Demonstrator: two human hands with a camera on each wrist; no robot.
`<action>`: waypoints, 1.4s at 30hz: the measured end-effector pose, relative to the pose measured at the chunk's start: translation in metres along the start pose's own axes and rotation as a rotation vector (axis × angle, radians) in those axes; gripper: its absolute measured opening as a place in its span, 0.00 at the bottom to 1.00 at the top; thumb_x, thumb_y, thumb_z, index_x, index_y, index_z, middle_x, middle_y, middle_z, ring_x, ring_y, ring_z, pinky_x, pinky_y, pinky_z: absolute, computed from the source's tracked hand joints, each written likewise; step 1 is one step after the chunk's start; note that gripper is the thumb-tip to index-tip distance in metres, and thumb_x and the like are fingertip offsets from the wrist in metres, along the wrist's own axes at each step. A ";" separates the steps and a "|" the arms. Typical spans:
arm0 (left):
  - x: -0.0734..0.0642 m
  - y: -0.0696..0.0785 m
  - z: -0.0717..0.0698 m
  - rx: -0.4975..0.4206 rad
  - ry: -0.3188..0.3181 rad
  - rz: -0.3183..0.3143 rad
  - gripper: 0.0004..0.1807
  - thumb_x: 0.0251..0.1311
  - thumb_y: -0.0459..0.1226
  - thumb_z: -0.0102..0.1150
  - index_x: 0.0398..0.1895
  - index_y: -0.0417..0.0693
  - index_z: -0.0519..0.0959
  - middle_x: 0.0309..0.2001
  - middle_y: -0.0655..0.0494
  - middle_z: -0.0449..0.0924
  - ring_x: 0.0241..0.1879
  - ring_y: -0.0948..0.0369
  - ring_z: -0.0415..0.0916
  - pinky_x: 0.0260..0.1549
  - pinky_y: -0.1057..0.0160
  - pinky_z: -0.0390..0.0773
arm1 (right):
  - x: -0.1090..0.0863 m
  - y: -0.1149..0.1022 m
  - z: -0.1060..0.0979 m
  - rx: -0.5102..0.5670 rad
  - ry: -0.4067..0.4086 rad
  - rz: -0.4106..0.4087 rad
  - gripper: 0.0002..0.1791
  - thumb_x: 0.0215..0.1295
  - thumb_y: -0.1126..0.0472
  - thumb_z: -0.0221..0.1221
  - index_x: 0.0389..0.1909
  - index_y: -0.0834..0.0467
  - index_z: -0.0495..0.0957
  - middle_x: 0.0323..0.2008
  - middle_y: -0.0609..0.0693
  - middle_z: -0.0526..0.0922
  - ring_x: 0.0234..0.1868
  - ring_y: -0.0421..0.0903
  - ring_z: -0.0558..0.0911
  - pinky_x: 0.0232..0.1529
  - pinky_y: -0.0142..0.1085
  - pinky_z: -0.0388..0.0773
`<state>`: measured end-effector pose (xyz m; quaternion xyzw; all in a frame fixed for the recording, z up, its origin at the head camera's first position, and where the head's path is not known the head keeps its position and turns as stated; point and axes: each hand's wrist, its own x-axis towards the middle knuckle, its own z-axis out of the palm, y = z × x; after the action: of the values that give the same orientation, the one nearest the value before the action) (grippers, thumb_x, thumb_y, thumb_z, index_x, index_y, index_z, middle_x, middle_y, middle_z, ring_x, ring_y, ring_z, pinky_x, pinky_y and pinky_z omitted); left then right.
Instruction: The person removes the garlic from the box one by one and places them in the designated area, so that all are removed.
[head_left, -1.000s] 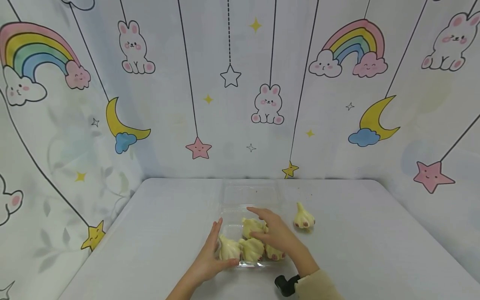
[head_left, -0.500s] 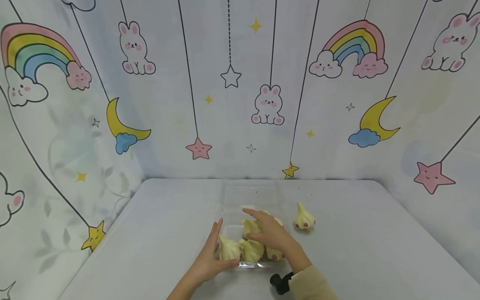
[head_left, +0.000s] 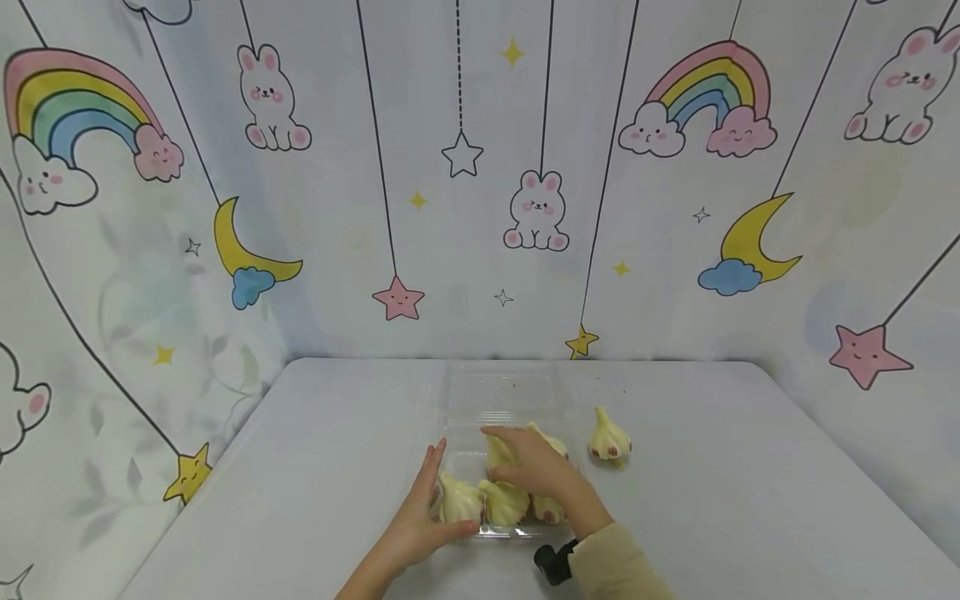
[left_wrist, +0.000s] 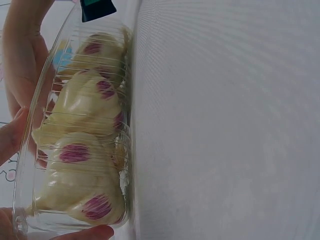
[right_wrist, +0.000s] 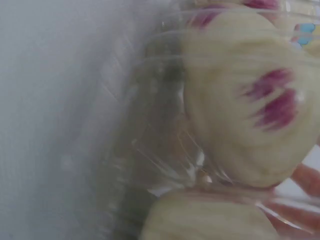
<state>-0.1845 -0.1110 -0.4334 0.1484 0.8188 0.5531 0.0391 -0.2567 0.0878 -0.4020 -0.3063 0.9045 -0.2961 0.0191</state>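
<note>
An open clear plastic box (head_left: pixel 517 532) holds several pale garlic bulbs with purplish patches. My left hand (head_left: pixel 416 517) rests against its left front corner, fingers straight along the side and thumb along the front, beside the leftmost garlic bulb (head_left: pixel 461 500). Inside the box, my right hand (head_left: pixel 536 462) has its thumb and fingers around a garlic bulb (head_left: pixel 499 452) in the back row; the hand partly covers it. Through the box wall, the left wrist view shows front-row garlic bulbs (left_wrist: pixel 80 180). A large garlic bulb (right_wrist: pixel 250 100) fills much of the right wrist view.
A loose garlic bulb (head_left: pixel 610 437) sits on the white table (head_left: pixel 712 500), right of the box. The box's clear lid (head_left: pixel 501 390) lies folded back behind it. A patterned curtain (head_left: pixel 480 250) surrounds the table. A black object (head_left: pixel 553 565) is at the right wrist.
My right hand has moved slightly left and toward me, its fingers closing in around the back-row garlic bulb. The left hand and the loose garlic bulb have stayed in place.
</note>
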 end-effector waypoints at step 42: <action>0.001 0.000 0.000 0.008 0.011 -0.007 0.61 0.42 0.42 0.71 0.72 0.51 0.37 0.69 0.32 0.25 0.64 0.31 0.42 0.57 0.37 0.55 | 0.004 0.000 0.018 0.022 0.250 0.133 0.37 0.47 0.67 0.67 0.62 0.55 0.66 0.49 0.61 0.73 0.49 0.60 0.73 0.47 0.52 0.73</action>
<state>-0.1852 -0.1107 -0.4334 0.1425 0.8219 0.5503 0.0359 -0.2560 0.0761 -0.4157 -0.2061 0.9149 -0.3398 -0.0705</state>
